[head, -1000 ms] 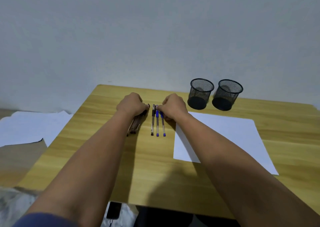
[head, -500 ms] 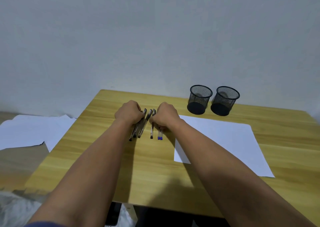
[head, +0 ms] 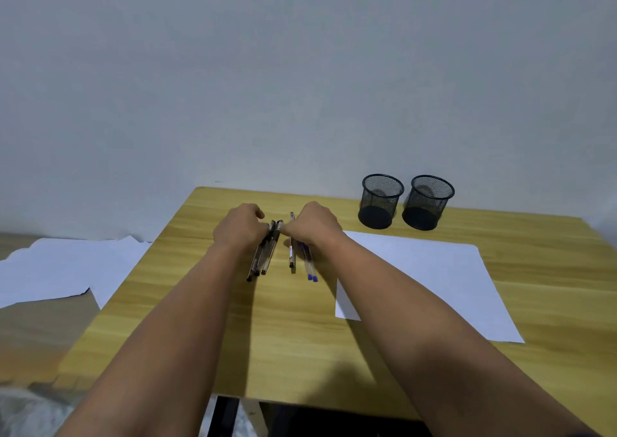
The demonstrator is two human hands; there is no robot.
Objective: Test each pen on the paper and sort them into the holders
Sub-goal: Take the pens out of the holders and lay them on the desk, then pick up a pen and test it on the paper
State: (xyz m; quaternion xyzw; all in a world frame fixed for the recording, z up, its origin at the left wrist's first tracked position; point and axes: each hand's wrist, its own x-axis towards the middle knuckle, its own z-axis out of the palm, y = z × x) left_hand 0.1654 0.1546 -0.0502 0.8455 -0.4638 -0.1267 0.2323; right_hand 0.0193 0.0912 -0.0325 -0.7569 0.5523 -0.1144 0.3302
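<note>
Since the frame half a second earlier, the two blue-tipped pens (head: 310, 264) have slid out from under the right hand (head: 312, 224) and now lie splayed with their tips toward the paper; the loose black pen (head: 292, 248) beside them has kept its place. The left hand (head: 241, 227) is curled over the far ends of a bundle of black pens (head: 263, 254), fingers pressed together on them, the bundle resting on the wooden table (head: 293, 329) and angled toward the near left. The right hand's fingertips are bunched at the top of that same bundle; whether they actually pinch a pen cannot be told. The white sheet of paper (head: 430, 279) lies flat just to the right of the right forearm, which covers its near left corner. Two black mesh holders (head: 382, 201) (head: 429, 202) stand upright side by side at the table's far edge, beyond the paper and well apart from the pens. Loose white sheets (head: 63, 269) lie on the floor to the left of the table.
</note>
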